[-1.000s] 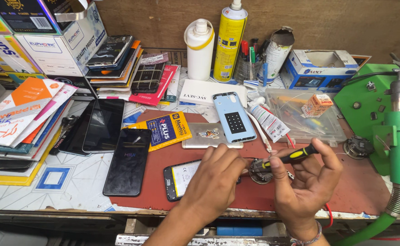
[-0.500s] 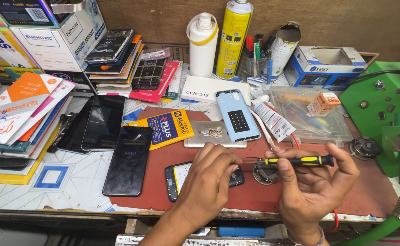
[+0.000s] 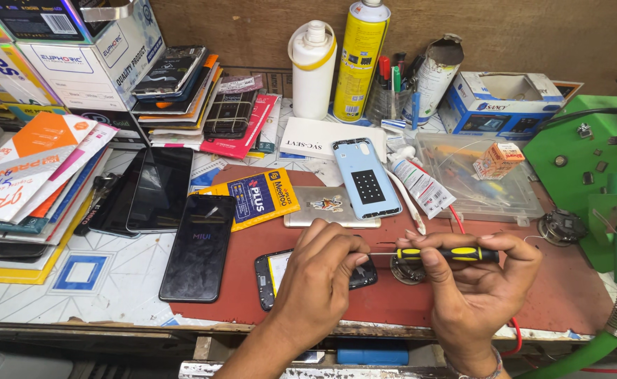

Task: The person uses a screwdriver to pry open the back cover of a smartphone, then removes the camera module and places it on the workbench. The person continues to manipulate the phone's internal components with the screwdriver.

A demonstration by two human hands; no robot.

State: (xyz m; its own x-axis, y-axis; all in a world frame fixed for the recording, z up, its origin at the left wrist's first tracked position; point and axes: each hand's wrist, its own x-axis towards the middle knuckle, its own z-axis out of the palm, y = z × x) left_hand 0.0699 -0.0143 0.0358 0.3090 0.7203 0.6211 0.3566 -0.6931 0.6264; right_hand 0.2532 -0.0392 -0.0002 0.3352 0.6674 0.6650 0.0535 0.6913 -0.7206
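My left hand (image 3: 320,279) rests on an opened phone (image 3: 273,275) lying on a red mat (image 3: 575,295) near the bench's front edge, covering most of it. My right hand (image 3: 478,288) holds a yellow and black screwdriver (image 3: 445,254) level, its thin tip pointing left and touching my left fingertips. A small round metal part (image 3: 407,272) lies under the screwdriver shaft. A light blue phone back cover (image 3: 365,177) and a silver phone back (image 3: 322,208) lie just beyond my hands.
Two dark phones (image 3: 201,245) lie left of the mat. Stacks of boxes and packets (image 3: 38,168) fill the left side. A white bottle (image 3: 312,69), yellow spray can (image 3: 357,60), clear tray (image 3: 480,179) and green machine (image 3: 603,175) stand behind and right.
My right hand has tilted the screwdriver from a slant to level and brought its tip to my left fingers. My left hand stays on the opened phone.
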